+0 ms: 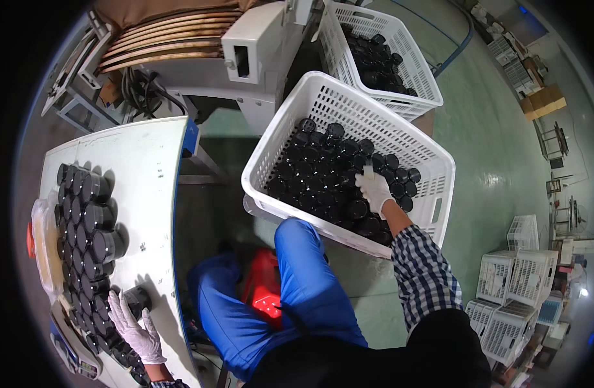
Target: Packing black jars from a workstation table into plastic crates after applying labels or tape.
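On the white table to my left stand rows of short, round black jars or caps (pixel 86 233), packed side by side. My left hand (pixel 134 324), in a thin white glove, lies against the near end of these rows. Its fingers are stretched out, touching a black piece (pixel 138 299) at the edge of the group. To the right, my right hand (pixel 374 191), also gloved, reaches into a white slatted basket (pixel 348 97) among many similar black pieces (pixel 316 171). Its fingers are curled together, and a small pale bit shows at their tips. What they grip is hidden.
Behind the near basket stands a second white basket (pixel 413 58) of black pieces. A grey machine (pixel 255 61) rises at the far left of the baskets. A red stool (pixel 264 288) is under me. Stacked white crates (pixel 517 291) stand at the right. A clear plastic bag (pixel 46 249) lies at the table's left.
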{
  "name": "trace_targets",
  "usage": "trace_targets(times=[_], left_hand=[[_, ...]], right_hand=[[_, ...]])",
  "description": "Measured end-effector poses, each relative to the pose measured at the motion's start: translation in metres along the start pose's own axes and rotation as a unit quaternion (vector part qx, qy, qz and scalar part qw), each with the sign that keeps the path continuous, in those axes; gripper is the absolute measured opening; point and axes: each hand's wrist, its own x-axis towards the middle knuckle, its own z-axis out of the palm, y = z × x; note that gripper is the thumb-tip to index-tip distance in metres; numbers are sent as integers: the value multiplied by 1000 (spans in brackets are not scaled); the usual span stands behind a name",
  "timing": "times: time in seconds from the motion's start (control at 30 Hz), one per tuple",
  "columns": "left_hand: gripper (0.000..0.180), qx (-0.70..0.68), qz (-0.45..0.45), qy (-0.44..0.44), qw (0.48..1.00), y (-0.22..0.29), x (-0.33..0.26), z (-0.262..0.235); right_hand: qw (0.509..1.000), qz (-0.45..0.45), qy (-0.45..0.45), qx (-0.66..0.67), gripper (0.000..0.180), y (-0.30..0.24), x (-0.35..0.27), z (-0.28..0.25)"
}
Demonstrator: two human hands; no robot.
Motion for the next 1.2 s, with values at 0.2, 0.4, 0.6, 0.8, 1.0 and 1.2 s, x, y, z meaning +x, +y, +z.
trace_targets(times=[0.2,0.4,0.6,0.8,1.0,1.2], left_hand=[[60,-25,-43,-9,999,-7,-7,-12],[85,-150,-130,51,979,20,4,-17],[93,-184,-245,-8,952,24,17,-15],[94,-153,-259,-67,951,17,28,-30],[86,-172,-271,-112,940,12,34,-35],[82,-92,-270,-121,951,-5,6,-49]], right_hand=[[874,-56,-34,-482,48,118,38,4],[818,-100,-88,-559,57,129,26,-11],[854,64,-12,-516,94,131,58,2],[848,46,-5,-528,90,125,58,12],[835,16,23,-550,77,120,56,4],[838,-144,10,-526,70,57,41,-16]])
